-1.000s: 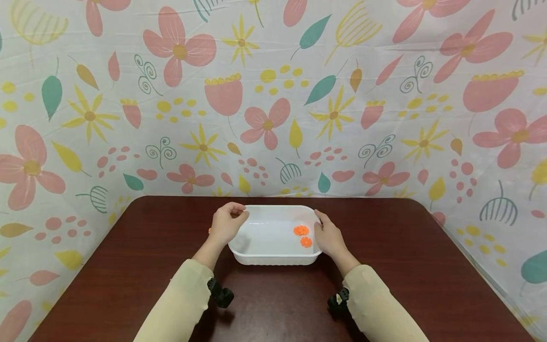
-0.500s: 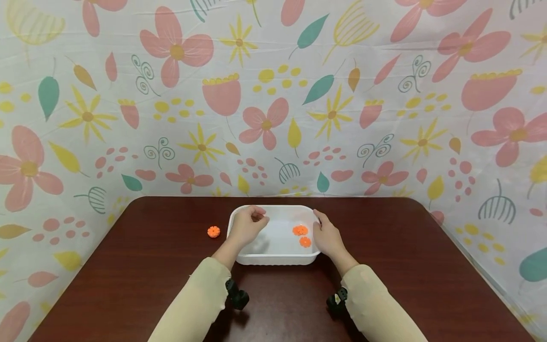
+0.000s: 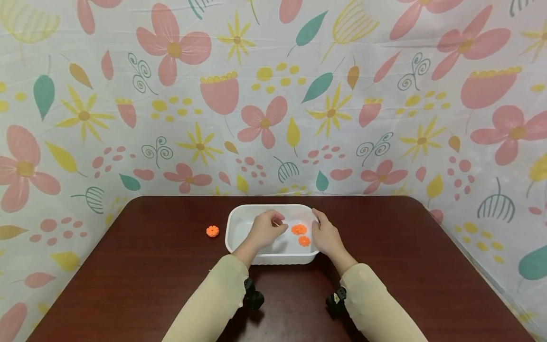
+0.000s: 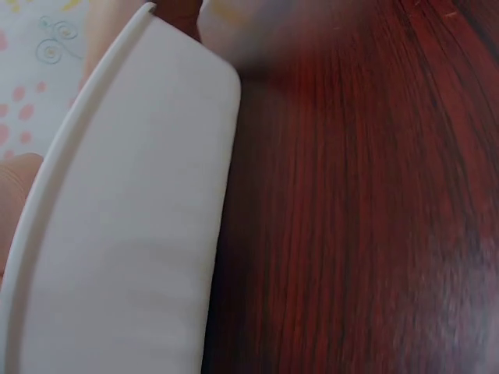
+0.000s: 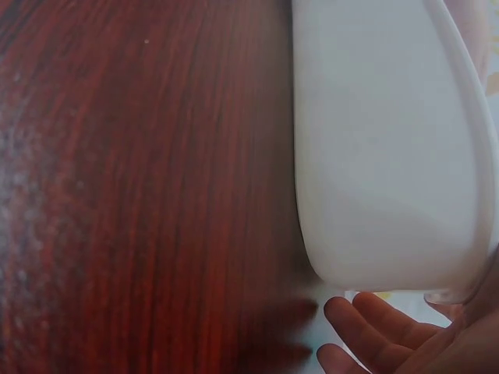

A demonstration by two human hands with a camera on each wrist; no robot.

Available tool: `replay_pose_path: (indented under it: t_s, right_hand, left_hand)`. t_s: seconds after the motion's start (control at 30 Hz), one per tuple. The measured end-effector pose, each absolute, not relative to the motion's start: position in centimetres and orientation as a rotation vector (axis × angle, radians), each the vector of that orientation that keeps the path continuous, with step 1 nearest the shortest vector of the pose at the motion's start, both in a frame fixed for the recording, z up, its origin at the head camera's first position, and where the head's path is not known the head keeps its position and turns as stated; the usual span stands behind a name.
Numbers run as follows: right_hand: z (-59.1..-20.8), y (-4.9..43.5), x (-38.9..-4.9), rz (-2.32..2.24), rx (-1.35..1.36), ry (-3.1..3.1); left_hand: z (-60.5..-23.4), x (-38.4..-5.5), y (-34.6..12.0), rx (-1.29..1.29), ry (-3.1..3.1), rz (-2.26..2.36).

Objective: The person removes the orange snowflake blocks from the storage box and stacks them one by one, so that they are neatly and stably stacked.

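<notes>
A white rectangular tray (image 3: 282,259) sits on the dark table. Orange flower-shaped discs (image 3: 299,229) overlap inside its right end, with another orange disc (image 3: 304,241) just in front of them. My left hand (image 3: 262,232) is over the middle of the tray, thumb and fingers bent toward each other; I cannot tell whether something small is between the fingertips. My right hand (image 3: 328,235) grips the tray's right end, thumb at the rim and fingers outside. The right wrist view shows the right fingers (image 5: 382,331) beside the tray's outer wall (image 5: 382,156).
To the left of the tray, an orange flower-shaped piece (image 3: 212,231) lies on the brown wooden table (image 3: 162,247). A floral-patterned cloth (image 3: 265,123) hangs behind the table's far edge. In the left wrist view, the tray's outer wall (image 4: 140,187) fills the left side.
My left hand has moved right, from the tray's left rim to over its middle, uncovering the orange piece on the table. My right hand has stayed at the tray's right end.
</notes>
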State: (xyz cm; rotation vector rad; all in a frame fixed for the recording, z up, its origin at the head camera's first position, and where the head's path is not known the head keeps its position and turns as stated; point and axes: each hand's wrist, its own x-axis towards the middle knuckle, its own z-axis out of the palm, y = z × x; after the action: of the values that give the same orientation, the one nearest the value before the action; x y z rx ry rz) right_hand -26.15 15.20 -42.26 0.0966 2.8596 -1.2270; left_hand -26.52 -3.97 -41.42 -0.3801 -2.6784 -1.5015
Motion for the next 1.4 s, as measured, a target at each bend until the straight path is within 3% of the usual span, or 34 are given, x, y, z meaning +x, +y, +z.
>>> replay_pose_path:
  t_s: [0.57,1.4]
  right_hand:
    - [-42.0,15.2,-26.3,-1.187,0.020,2.933]
    - [-42.5,15.2,-26.3,-1.174,0.007,2.953]
  left_hand:
    - [-41.4,-28.0,0.0,-0.554,-2.843,-1.361]
    - [-42.8,-27.9,0.9,-0.619,-3.183,-1.001]
